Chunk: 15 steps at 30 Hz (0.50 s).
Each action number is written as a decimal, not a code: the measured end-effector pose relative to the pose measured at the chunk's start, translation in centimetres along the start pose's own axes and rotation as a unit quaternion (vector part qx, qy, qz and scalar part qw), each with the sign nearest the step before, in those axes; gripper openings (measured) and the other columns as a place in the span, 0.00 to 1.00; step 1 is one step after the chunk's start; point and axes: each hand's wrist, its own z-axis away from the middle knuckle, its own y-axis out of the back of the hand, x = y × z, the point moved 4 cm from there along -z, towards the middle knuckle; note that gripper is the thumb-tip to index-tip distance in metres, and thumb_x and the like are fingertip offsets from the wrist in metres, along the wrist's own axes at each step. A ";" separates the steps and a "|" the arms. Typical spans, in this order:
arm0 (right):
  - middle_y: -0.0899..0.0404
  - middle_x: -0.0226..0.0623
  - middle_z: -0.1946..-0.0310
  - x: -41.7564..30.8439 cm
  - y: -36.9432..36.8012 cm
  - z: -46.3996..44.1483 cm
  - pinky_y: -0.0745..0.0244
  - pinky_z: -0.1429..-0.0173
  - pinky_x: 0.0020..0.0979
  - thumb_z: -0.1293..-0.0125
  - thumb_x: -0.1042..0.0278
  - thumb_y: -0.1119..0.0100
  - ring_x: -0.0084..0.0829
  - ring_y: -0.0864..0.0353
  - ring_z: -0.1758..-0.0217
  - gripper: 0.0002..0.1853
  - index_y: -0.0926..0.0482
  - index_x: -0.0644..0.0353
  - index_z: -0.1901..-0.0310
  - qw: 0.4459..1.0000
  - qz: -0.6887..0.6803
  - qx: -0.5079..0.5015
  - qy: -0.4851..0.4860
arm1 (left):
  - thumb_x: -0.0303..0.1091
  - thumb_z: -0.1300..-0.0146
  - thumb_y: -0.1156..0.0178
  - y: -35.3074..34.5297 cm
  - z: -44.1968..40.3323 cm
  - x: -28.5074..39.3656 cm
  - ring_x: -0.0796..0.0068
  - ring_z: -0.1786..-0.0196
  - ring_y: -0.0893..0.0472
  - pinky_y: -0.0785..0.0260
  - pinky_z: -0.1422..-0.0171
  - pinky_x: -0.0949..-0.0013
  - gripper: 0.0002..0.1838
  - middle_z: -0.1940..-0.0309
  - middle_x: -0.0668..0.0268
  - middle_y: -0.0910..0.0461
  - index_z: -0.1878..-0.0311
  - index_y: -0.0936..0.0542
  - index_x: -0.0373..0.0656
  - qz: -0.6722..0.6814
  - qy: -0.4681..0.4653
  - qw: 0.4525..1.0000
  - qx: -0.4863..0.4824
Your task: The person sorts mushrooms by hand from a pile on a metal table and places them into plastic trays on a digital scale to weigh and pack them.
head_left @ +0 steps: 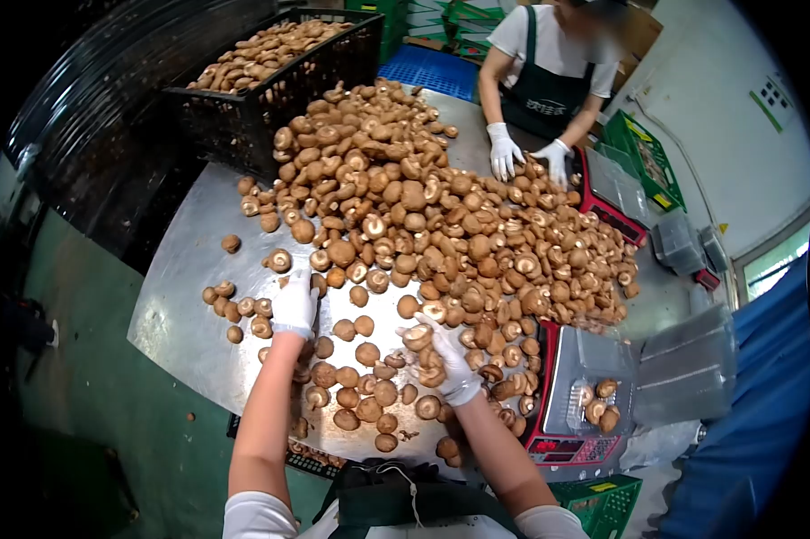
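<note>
My left hand (295,304), in a white glove, reaches over the metal table beside loose mushrooms; its fingers point away from me and what they hold, if anything, is hidden. My right hand (448,361), also gloved, is curled around a few brown mushrooms (430,366) above the table. Loose mushrooms (367,354) lie between and below both hands. Beyond them rises a large heap of mushrooms (405,193). To the right, a red scale (549,395) bears a clear plastic tray (571,409) with several mushrooms in it.
A black crate (270,121) full of mushrooms stands at the back left of the metal table (167,305). Across the table, a co-worker (549,81) in white gloves touches the heap near a second red scale (603,211). Stacked clear trays (688,368) stand at the right.
</note>
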 end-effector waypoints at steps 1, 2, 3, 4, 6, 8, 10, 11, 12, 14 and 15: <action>0.37 0.55 0.36 -0.4 -1.1 -0.2 0.20 0.52 0.37 0.26 0.55 0.57 0.37 0.22 0.49 0.28 0.48 0.53 0.29 0.999 0.033 -0.013 0.027 | 0.34 0.40 0.42 -1.0 -1.0 0.2 0.53 0.59 0.19 0.26 0.56 0.55 0.14 0.56 0.55 0.21 0.52 0.23 0.42 -0.064 -0.004 0.996 -0.056; 0.39 0.55 0.34 -0.5 -1.9 -0.1 0.22 0.47 0.36 0.26 0.56 0.57 0.36 0.23 0.46 0.29 0.49 0.54 0.29 0.999 0.022 0.017 0.046 | 0.35 0.42 0.41 -2.0 -1.9 0.3 0.52 0.59 0.18 0.25 0.57 0.54 0.12 0.57 0.54 0.21 0.56 0.23 0.42 -0.105 0.006 0.987 -0.125; 0.41 0.54 0.33 -0.8 -2.4 0.0 0.24 0.44 0.35 0.26 0.56 0.56 0.35 0.24 0.43 0.30 0.50 0.55 0.28 0.998 0.014 0.013 0.065 | 0.35 0.42 0.41 -3.1 -2.5 -0.2 0.52 0.59 0.18 0.25 0.57 0.54 0.12 0.57 0.54 0.21 0.56 0.23 0.42 -0.104 -0.003 0.987 -0.124; 0.42 0.53 0.32 -1.0 -2.6 0.3 0.24 0.43 0.35 0.27 0.56 0.56 0.35 0.24 0.43 0.30 0.50 0.55 0.28 0.998 -0.024 -0.003 0.061 | 0.35 0.43 0.41 -4.2 -3.0 -0.9 0.53 0.58 0.18 0.25 0.57 0.54 0.12 0.58 0.54 0.20 0.56 0.23 0.42 -0.125 -0.011 0.983 -0.136; 0.41 0.51 0.32 -1.0 -2.7 1.1 0.24 0.44 0.34 0.27 0.54 0.55 0.36 0.25 0.42 0.31 0.48 0.58 0.28 0.993 -0.097 -0.046 0.058 | 0.37 0.45 0.40 -3.3 -2.9 -0.4 0.52 0.57 0.18 0.26 0.55 0.54 0.14 0.59 0.52 0.19 0.57 0.22 0.41 -0.125 -0.029 0.982 -0.139; 0.40 0.50 0.32 -0.7 -2.1 2.0 0.23 0.45 0.34 0.27 0.53 0.56 0.35 0.24 0.43 0.30 0.46 0.58 0.29 0.992 -0.108 0.023 0.065 | 0.40 0.44 0.39 -0.9 -2.0 0.5 0.54 0.58 0.18 0.26 0.54 0.56 0.16 0.60 0.53 0.18 0.54 0.21 0.41 -0.022 -0.036 0.995 -0.091; 0.36 0.50 0.35 -0.8 -1.5 3.1 0.21 0.48 0.33 0.26 0.51 0.59 0.32 0.23 0.46 0.29 0.43 0.59 0.30 0.985 -0.150 0.053 0.069 | 0.45 0.38 0.41 -3.8 -0.9 -2.5 0.65 0.62 0.17 0.26 0.59 0.64 0.19 0.61 0.59 0.17 0.51 0.20 0.40 0.293 0.053 0.944 -0.138; 0.30 0.45 0.40 -1.0 -1.8 3.6 0.21 0.51 0.32 0.26 0.48 0.57 0.30 0.23 0.47 0.28 0.39 0.57 0.32 0.984 -0.136 0.080 0.077 | 0.47 0.33 0.45 -2.6 0.7 -0.4 0.73 0.67 0.19 0.27 0.66 0.71 0.20 0.61 0.61 0.18 0.50 0.21 0.40 0.464 0.072 0.871 -0.147; 0.27 0.42 0.43 -1.0 -2.0 4.5 0.21 0.53 0.31 0.27 0.47 0.56 0.29 0.22 0.48 0.27 0.37 0.56 0.34 0.983 -0.120 0.112 0.080 | 0.47 0.32 0.46 -2.8 2.7 1.0 0.70 0.65 0.19 0.25 0.66 0.71 0.19 0.59 0.58 0.18 0.49 0.22 0.41 0.626 0.116 0.737 -0.226; 0.23 0.33 0.51 -1.4 -3.1 5.7 0.22 0.58 0.30 0.28 0.46 0.54 0.26 0.22 0.53 0.25 0.32 0.54 0.38 0.971 -0.105 0.201 0.070 | 0.49 0.31 0.48 -2.4 6.3 4.7 0.67 0.64 0.18 0.25 0.68 0.72 0.20 0.58 0.55 0.19 0.47 0.25 0.43 0.803 0.194 0.486 -0.287; 0.23 0.34 0.52 -1.2 -2.6 6.3 0.22 0.59 0.29 0.27 0.47 0.54 0.25 0.23 0.57 0.25 0.33 0.54 0.37 0.970 -0.113 0.203 0.070 | 0.50 0.31 0.48 -2.2 7.9 7.2 0.66 0.64 0.19 0.26 0.71 0.73 0.21 0.58 0.54 0.19 0.46 0.26 0.44 0.843 0.229 0.401 -0.278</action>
